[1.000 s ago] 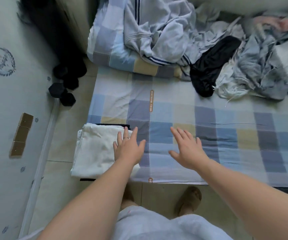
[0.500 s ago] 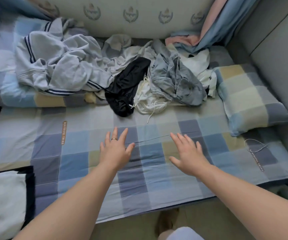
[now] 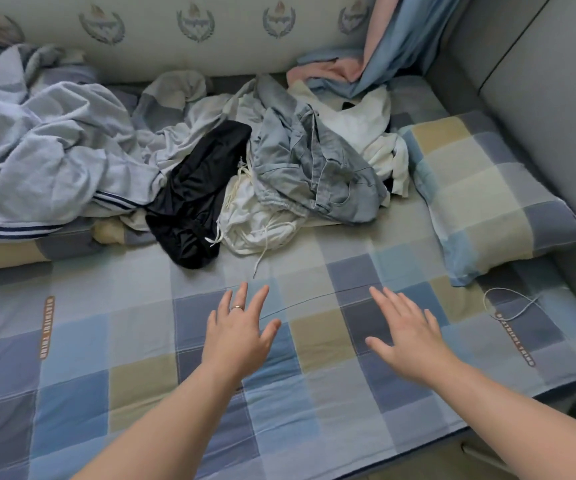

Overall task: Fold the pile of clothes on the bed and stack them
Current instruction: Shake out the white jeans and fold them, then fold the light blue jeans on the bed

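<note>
A jumbled pile of clothes lies at the back of the bed: a pale grey top with navy stripes (image 3: pixel 54 168), a black garment (image 3: pixel 196 202), white drawstring shorts (image 3: pixel 258 223), light blue denim (image 3: pixel 314 168) and a white shirt (image 3: pixel 362 129). My left hand (image 3: pixel 238 334) and my right hand (image 3: pixel 407 337) reach forward over the checked sheet (image 3: pixel 106 341), fingers spread and straight, holding nothing. Both hands are a short way in front of the pile, not touching it.
A checked pillow (image 3: pixel 480 188) lies at the right against the grey wall (image 3: pixel 539 81). A pink and blue cloth (image 3: pixel 366 57) hangs at the back right corner. A loose thread (image 3: pixel 511 303) lies on the sheet near the right edge.
The view has swung right and closer to the pile; the folded white stack at the bed's left end has left the frame. Both hands stay open and have moved toward the pile.
</note>
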`<state>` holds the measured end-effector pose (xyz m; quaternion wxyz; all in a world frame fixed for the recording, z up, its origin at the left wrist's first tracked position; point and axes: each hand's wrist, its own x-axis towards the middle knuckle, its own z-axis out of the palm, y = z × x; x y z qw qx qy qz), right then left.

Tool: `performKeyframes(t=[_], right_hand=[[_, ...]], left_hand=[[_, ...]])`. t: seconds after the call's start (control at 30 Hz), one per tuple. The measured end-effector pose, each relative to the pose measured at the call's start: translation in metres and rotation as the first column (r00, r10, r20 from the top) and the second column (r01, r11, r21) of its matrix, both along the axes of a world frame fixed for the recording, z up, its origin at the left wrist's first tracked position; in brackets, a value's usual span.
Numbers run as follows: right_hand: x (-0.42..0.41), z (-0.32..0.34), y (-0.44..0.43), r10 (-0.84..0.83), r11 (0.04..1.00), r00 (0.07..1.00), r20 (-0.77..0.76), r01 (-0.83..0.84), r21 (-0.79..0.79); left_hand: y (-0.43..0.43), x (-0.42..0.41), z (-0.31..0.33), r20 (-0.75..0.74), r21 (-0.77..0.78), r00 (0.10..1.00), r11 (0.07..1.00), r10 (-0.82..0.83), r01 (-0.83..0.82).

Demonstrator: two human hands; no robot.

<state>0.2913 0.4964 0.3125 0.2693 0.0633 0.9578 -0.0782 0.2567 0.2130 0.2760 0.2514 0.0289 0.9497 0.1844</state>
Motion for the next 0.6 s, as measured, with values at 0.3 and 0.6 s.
performKeyframes(t=[0.3, 0.6], right_hand=[[-0.104, -0.109, 0.076, 0.031, 0.999, 0.999, -0.026, -0.032, -0.031], [-0.231, -0.269, 0.149, 0.013, 0.986, 0.983, -0.183, -0.043, -0.163]], left_hand=[[0.064, -0.083, -0.112, -0.033, -0.057, 0.997, 0.996, -0.064, 0.063], [0.179, -0.208, -0.273, -0.182, -0.102, 0.972, 0.987, -0.145, 0.128]])
